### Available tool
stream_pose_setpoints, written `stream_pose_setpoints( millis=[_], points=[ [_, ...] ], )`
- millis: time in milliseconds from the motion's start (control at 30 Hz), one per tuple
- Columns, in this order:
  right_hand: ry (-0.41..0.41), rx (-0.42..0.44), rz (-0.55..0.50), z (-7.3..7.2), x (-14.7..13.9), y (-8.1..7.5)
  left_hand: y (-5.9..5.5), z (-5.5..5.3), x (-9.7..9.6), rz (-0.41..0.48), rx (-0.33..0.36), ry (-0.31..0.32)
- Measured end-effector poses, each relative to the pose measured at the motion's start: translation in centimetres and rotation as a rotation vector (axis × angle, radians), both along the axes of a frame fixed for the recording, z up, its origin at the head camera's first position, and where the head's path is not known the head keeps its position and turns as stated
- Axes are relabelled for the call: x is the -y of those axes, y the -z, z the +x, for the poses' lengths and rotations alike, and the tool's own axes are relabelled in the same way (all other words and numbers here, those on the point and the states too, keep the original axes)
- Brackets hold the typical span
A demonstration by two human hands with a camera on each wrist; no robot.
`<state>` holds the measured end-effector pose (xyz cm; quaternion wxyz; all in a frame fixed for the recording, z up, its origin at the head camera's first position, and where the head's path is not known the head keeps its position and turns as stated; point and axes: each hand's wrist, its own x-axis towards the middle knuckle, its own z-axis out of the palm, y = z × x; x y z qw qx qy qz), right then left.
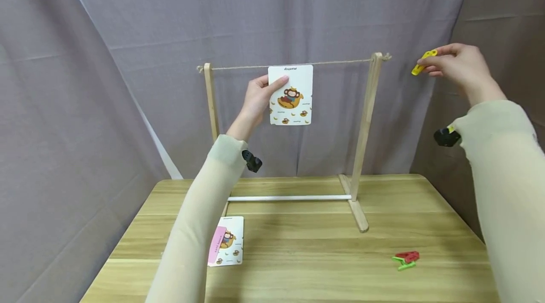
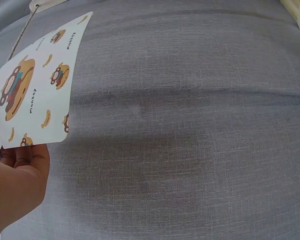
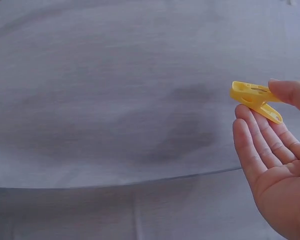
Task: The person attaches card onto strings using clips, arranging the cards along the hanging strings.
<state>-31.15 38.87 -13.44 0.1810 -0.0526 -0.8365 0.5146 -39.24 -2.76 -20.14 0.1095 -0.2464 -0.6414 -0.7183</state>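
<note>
My left hand [image 1: 257,99] pinches a white card [image 1: 294,104] with a cartoon monkey and bananas on it, thumb in front and fingers behind. The card's top edge is level with the string [image 1: 340,63] stretched between two wooden posts. In the left wrist view the same card [image 2: 42,90] appears tilted, the fingers partly behind it. Off to the right of the rack, my right hand [image 1: 464,69] pinches a yellow clothespin [image 1: 424,62]. The right wrist view shows this clothespin [image 3: 252,95] between thumb and fingertips, touching nothing else.
A wooden rack [image 1: 364,128] with a white crossbar [image 1: 289,198] stands on the wooden table [image 1: 298,255]. A second monkey card [image 1: 234,246] with a pink strip lies at the left, partly behind my sleeve. Red and green clothespins [image 1: 408,258] lie at the right. Grey curtains hang behind.
</note>
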Motion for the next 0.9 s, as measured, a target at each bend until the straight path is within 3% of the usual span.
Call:
stream_pose_setpoints(
  millis=[267,533,767,900],
  points=[
    [-0.074,-0.115,-0.134,0.4,2.0,-2.8,-0.2,0.0,0.4,0.002,0.001,-0.015],
    [-0.138,-0.214,-0.174,0.6,4.1,-5.0,-1.0,0.1,0.5,0.008,-0.029,-0.028],
    [-0.231,-0.312,-0.242,0.7,7.7,-6.4,-0.9,0.3,0.3,-0.021,0.004,0.007],
    [-0.303,-0.383,-0.267,0.3,10.6,-6.9,-0.9,0.2,0.4,0.007,-0.004,-0.016]
  ],
)
